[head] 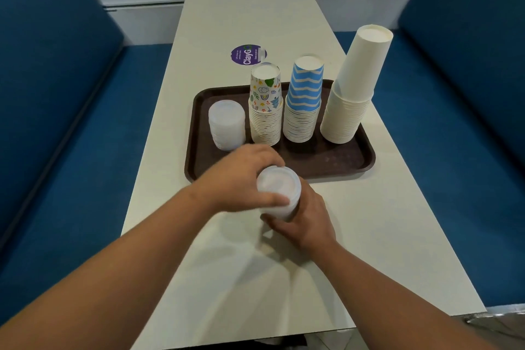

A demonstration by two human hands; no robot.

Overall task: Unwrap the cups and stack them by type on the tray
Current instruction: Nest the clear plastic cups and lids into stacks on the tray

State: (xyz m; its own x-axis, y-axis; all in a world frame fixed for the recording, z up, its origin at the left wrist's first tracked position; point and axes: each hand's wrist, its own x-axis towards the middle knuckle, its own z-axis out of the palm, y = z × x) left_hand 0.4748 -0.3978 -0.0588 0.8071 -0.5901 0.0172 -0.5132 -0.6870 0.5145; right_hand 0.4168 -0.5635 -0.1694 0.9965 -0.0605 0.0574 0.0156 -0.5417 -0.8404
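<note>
- The blue benches (54, 111) flank the worktop (369, 236) on both sides.
- The pale worktop runs lengthwise away from the viewer and carries the brown tray (335, 159), the landmark here.
- On the tray's far right corner stands the plain white cup stack (352, 88), upside down and the tallest.
- Left of it on the tray is the blue zigzag cup stack (304, 102), also upside down.
- Next left is the stack of cups with colourful doodles (265, 108), upside down.
- At the tray's left end sits a short stack of translucent plastic cups (226, 125).
- Over the tray's near edge, both hands hold a second stack of translucent plastic cups (279, 193).
- The left hand (241, 179) has its grip closed around that stack's top, thumb across the near side.
- The right hand (306, 221) has its grip wrapped around the stack's lower part.
- Beyond the tray, a round purple ClayGo sticker (247, 55) lies on the worktop.
</note>
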